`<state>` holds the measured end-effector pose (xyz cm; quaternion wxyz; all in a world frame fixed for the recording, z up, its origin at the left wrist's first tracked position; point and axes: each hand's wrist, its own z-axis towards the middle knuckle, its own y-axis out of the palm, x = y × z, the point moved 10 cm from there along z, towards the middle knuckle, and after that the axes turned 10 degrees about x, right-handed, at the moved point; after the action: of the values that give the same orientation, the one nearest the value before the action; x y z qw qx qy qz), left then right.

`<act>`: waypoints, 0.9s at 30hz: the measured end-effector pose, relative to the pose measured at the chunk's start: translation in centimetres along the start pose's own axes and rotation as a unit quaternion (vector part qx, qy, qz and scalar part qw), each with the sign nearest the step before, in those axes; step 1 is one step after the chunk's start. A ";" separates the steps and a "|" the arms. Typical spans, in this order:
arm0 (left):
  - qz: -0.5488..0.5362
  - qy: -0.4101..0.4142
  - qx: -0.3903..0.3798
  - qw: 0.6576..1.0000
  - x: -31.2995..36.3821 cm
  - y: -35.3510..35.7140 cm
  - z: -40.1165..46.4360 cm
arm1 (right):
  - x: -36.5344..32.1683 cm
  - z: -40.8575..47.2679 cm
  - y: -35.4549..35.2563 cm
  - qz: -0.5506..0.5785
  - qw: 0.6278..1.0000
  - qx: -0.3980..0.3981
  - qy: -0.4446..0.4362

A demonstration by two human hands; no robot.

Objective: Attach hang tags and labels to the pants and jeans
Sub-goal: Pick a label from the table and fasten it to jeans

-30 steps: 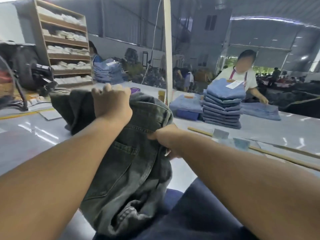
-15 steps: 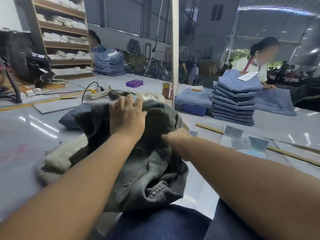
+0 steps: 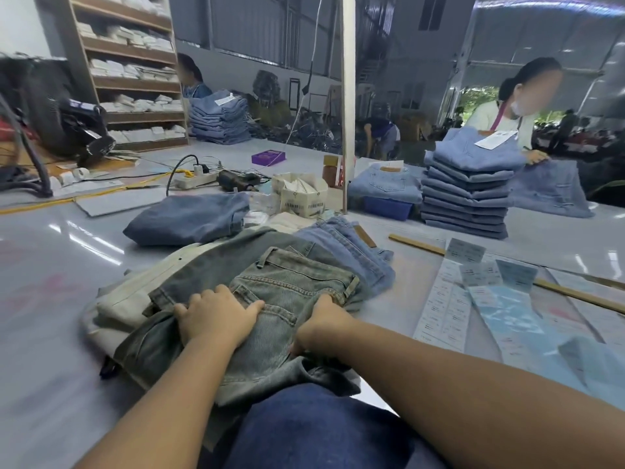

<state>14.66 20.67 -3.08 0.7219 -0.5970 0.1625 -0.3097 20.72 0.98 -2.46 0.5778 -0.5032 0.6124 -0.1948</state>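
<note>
— Which step is this, would you say?

— Laying out, I judge; the grey-green washed jeans [image 3: 287, 292] lie folded on the worktop [image 3: 50, 265], atop a cream garment [image 3: 135, 296] at the near edge; no tag is on them yet.

— And the hands?

— The left hand [image 3: 216, 316] presses flat on the denim beside the back pocket, fingers spread and fairly straight; the right hand [image 3: 321, 319] is curled into the fabric at the waistband side, pinching a fold, though its fingertips are hidden in the cloth.

— What does the next move call for?

— Probably exposing the waistband and a belt loop; then reaching for a tag; the label sheets [image 3: 446, 309] lie flat on the worktop to the right, well apart from the jeans, thin paper in long strips with small printed cards [image 3: 465, 250] above them.

— The cloth itself?

— Heavy, faded twill, stiff at the seams, rumpled near the body; a darker blue folded pair [image 3: 189, 218] and a lighter blue pair [image 3: 351, 252] sit just beyond.
</note>
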 end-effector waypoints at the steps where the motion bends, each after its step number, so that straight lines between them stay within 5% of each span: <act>1: -0.010 -0.002 -0.008 1.000 0.0 0.0 0.2 | -0.2 0.3 0.3 0.011 1.000 0.000 -0.010; 7: -0.107 0.012 0.022 0.994 1.3 -2.1 0.4 | -1.2 0.1 0.9 -0.004 0.999 -0.004 -0.050; 14: -0.283 0.098 0.314 0.901 2.9 -14.7 2.2 | -6.2 -0.3 -4.0 0.100 0.963 0.121 -0.221; 16: -0.262 0.059 0.246 0.931 1.5 -11.1 2.3 | -5.3 0.2 -2.6 0.064 0.974 0.082 -0.199; 19: -0.071 0.012 0.046 0.996 -0.7 -1.4 0.3 | -1.6 0.4 0.9 -0.070 0.995 -0.008 -0.075; 27: 0.002 0.046 -0.004 0.999 -0.6 1.1 1.2 | 0.2 0.2 0.5 -0.259 0.963 0.052 -0.058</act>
<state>15.20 22.05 -3.91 0.7118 -0.5848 0.1982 -0.3348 20.72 1.09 -3.01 0.5678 -0.6242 0.4155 -0.3395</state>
